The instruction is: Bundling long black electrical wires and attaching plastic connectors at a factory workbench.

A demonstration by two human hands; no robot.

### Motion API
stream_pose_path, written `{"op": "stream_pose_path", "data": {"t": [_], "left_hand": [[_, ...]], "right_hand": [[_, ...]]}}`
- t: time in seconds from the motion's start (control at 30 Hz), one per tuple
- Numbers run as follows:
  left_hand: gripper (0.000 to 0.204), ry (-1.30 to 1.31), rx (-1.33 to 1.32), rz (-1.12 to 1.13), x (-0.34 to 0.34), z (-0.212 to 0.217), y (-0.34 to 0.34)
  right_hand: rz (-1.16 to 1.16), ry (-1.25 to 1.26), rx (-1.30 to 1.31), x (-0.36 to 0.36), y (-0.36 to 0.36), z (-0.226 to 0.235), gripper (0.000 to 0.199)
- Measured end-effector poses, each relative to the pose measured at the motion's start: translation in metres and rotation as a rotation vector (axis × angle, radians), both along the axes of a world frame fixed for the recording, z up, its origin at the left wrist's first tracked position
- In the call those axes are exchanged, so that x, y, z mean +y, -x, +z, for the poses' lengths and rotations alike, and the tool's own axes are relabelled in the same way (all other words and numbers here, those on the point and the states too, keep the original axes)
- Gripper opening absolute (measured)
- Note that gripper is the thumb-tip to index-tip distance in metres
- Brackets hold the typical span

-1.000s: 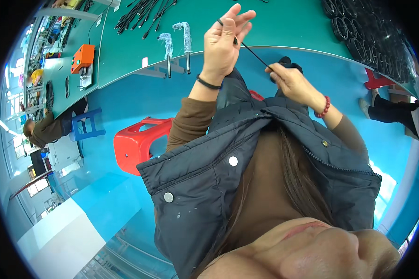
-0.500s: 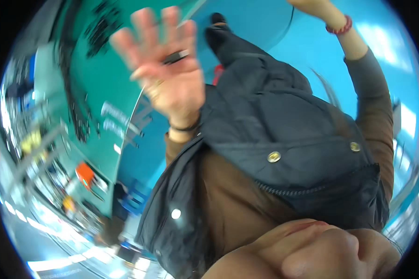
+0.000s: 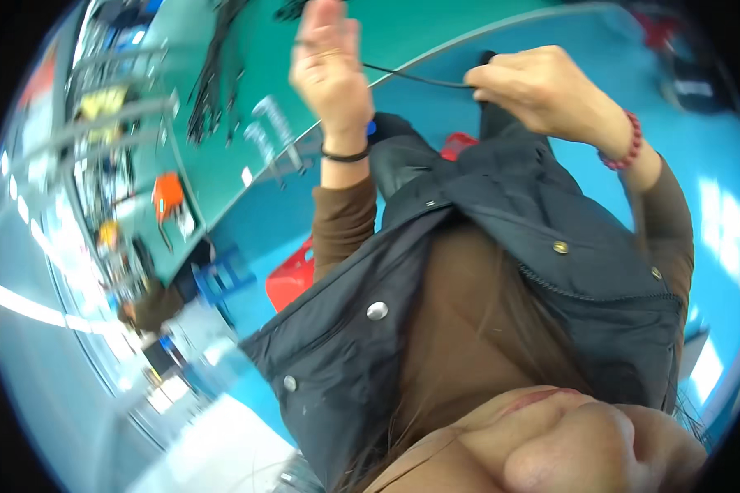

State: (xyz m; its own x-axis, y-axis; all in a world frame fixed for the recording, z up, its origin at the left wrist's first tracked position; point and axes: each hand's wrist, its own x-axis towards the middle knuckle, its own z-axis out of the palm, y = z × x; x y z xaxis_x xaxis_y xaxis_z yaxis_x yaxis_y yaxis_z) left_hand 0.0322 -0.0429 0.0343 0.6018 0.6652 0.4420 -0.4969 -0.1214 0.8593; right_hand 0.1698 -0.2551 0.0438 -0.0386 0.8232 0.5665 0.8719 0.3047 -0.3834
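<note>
Head view, looking down the person's own chest. The left hand (image 3: 330, 70) is raised with its fingers straight and held loosely together, back of the hand toward the camera; a thin black cable (image 3: 411, 78) runs across just beside its fingers, but whether the fingers pinch it cannot be told, as the contact is hidden behind the hand. A black band (image 3: 345, 155) circles the wrist below this hand, above a brown sleeve (image 3: 341, 222). The right hand (image 3: 534, 90) is curled shut, fingertips clamped on the other end of the cable, which spans the gap between the two hands. A red bead bracelet (image 3: 625, 144) sits on the wrist behind this hand. Below both hands lies a dark padded vest (image 3: 469, 246) with round snaps, open over a brown top. Beyond the left hand stretches a green table (image 3: 247, 140); on it, farther out from the fingers, lies a bundle of black cables (image 3: 214, 74), blurred. To the outer side of the left forearm stands a red stool (image 3: 292, 275), with a blue stool (image 3: 218, 279) farther off on the blue floor (image 3: 699, 189).
</note>
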Motion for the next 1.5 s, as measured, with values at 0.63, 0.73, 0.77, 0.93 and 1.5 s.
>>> {"op": "stream_pose_path", "data": {"t": [0.63,0.73,0.77,0.93,1.5], "left_hand": [[0.051,0.527,-0.154,-0.921,0.009,-0.034,0.105],[0.050,0.450,-0.225,-0.867,0.019,-0.034,0.106],[0.049,0.403,-0.194,-0.766,0.021,-0.034,0.108],[0.048,0.194,-0.020,-0.305,0.026,-0.045,0.104],[0.042,0.608,-0.205,-0.565,0.015,-0.016,0.099]], "right_hand": [[0.121,0.251,0.542,0.150,0.056,-0.046,0.011],[0.112,0.249,0.548,0.130,0.080,-0.072,0.012],[0.076,0.394,0.576,0.120,0.089,-0.070,0.012],[0.174,0.560,0.430,0.090,0.087,-0.033,0.014],[0.130,0.522,0.729,0.091,0.086,-0.058,0.011]]}}
